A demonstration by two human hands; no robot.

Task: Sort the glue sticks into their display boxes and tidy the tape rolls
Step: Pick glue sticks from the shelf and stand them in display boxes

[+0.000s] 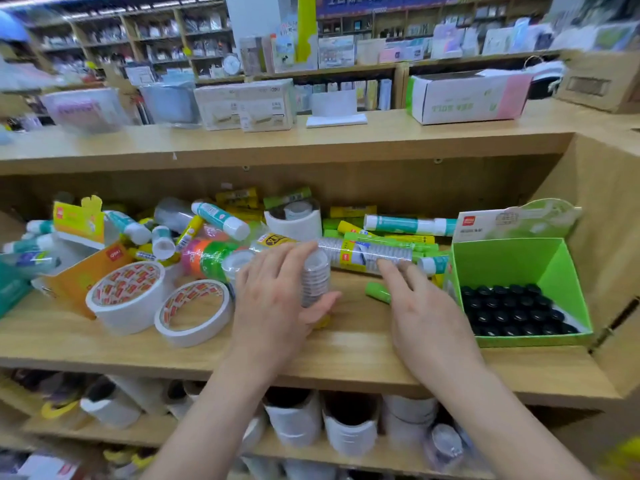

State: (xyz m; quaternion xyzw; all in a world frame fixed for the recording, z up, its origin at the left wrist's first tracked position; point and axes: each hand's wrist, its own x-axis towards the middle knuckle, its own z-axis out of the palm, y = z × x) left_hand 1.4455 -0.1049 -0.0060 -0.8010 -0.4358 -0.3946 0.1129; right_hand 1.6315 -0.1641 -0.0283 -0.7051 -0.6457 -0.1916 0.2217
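Now left hand [277, 299] grips clear ribbed tape-roll stack [316, 282]; right hand [426, 313] spread flat.

Little is legible: the orange carton [104, 261] carries a red patch with "deli" in white, and the same word stands upside down in grey on the white cartons [266, 105] further back. The header card [512, 220] of the green display box [554, 268] bears a red logo patch and dark print. The white-and-green carton [464, 98] has inverted green characters and the blue banner [381, 3] white Chinese characters, all too blurred to read.
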